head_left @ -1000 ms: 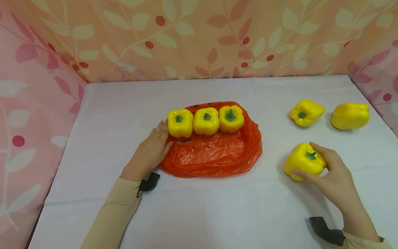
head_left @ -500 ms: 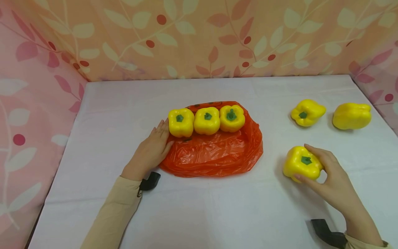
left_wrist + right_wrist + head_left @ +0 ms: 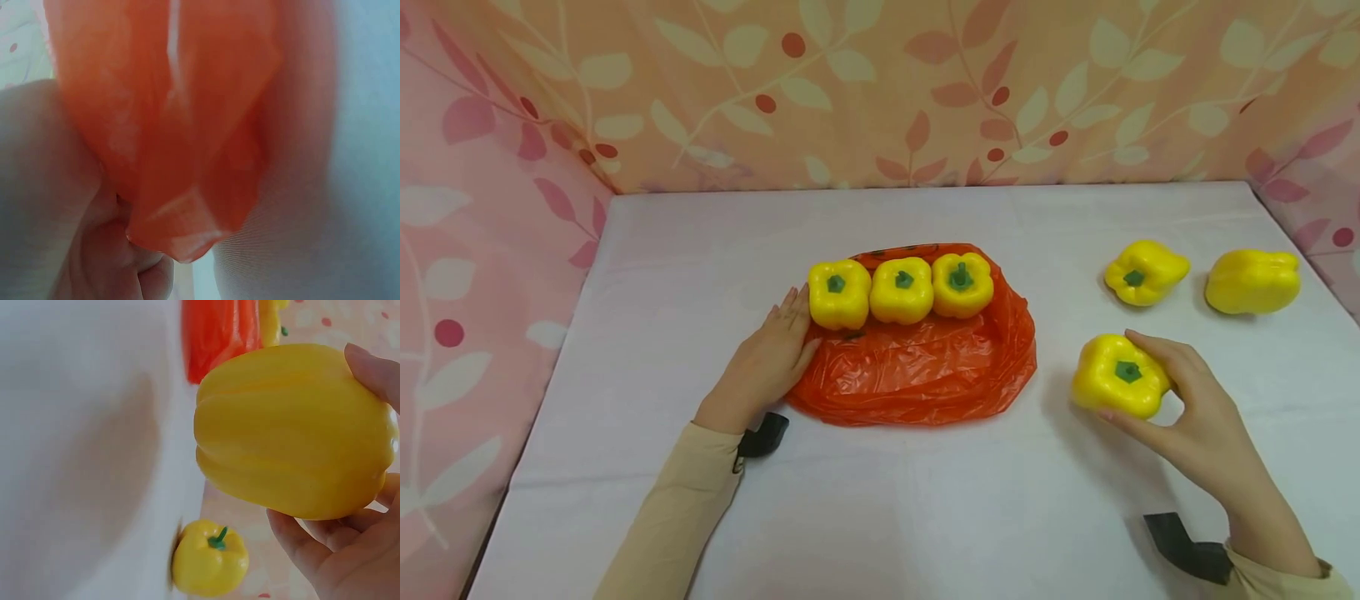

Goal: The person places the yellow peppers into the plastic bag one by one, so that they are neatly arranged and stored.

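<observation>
Between thumb and fingers, my right hand (image 3: 1195, 417) grips a yellow bell pepper (image 3: 1108, 387), its green stem facing up; the right wrist view shows the same bell pepper (image 3: 294, 431) raised off the table. My left hand (image 3: 767, 358) lies with straight fingers along the left side of a red plastic bag (image 3: 917, 367), its fingertips beside the leftmost of three yellow bell peppers (image 3: 838, 304). Those three stand in a row on the bag's far part, stems up. In the left wrist view the bag (image 3: 181, 125) covers much of the hand.
Two more yellow peppers lie at the right: one (image 3: 1138, 279) with its stem towards me, the other pepper (image 3: 1253, 283) on its side near the table's right edge. A white cloth covers the table (image 3: 880, 500). Patterned curtains (image 3: 880, 92) stand behind and at both sides.
My right hand has lifted its bell pepper off the table and shifted it slightly left, with the stem turning upward. The left hand, the bag and the other peppers stay in place.
</observation>
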Action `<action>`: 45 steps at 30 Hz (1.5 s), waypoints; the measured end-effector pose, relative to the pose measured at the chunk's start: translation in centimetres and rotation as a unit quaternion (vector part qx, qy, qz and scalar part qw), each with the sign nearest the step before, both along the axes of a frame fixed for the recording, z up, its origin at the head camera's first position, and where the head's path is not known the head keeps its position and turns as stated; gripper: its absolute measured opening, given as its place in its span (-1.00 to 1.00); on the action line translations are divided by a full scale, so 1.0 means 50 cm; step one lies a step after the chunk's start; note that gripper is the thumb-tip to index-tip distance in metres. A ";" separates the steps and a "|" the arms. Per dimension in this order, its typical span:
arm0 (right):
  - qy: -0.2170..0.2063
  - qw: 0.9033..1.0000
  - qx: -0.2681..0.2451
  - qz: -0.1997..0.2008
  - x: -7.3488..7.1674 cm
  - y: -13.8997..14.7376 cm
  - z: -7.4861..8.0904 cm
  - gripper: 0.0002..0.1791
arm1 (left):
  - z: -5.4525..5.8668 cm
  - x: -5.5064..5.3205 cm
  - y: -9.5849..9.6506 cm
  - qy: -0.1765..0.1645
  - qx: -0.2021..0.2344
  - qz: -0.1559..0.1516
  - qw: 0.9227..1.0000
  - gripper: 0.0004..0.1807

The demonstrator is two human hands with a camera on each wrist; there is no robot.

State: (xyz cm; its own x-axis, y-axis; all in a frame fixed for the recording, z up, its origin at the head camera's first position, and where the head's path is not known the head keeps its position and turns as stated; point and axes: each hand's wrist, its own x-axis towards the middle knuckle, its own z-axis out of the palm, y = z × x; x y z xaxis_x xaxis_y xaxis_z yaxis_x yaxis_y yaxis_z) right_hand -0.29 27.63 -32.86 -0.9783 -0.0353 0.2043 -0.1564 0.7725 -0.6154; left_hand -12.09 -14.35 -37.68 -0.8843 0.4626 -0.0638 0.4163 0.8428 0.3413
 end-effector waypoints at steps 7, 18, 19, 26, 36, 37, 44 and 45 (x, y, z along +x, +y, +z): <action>0.023 0.999 -0.030 0.025 -0.004 -0.023 0.010 -0.02 | 0.000 -0.001 0.001 -0.001 -0.002 0.001 1.000 -0.26; 0.072 0.990 -0.045 0.109 -0.033 -0.081 0.025 0.05 | 0.004 -0.005 0.001 -0.005 -0.002 0.003 1.000 -0.26; 0.077 0.989 -0.043 0.118 -0.036 -0.087 0.027 0.05 | 0.005 -0.005 0.001 -0.006 -0.003 0.003 1.000 -0.26; 0.087 0.982 -0.040 0.161 -0.056 -0.119 0.032 0.05 | 0.003 -0.006 0.000 -0.004 -0.001 0.002 1.000 -0.26; 0.063 0.980 -0.038 0.185 -0.070 -0.153 0.030 0.00 | 0.003 -0.004 0.000 0.003 -0.003 0.002 1.000 -0.25; 0.060 0.980 -0.040 0.188 -0.072 -0.157 0.029 0.00 | 0.003 -0.004 -0.001 0.003 -0.004 0.001 1.000 -0.25; 0.054 0.973 -0.061 0.217 -0.085 -0.185 0.026 -0.04 | 0.002 -0.003 -0.001 0.000 -0.005 0.001 1.000 -0.25; 0.054 0.972 -0.064 0.221 -0.087 -0.188 0.025 -0.04 | 0.002 -0.004 0.000 0.000 -0.005 0.001 1.000 -0.26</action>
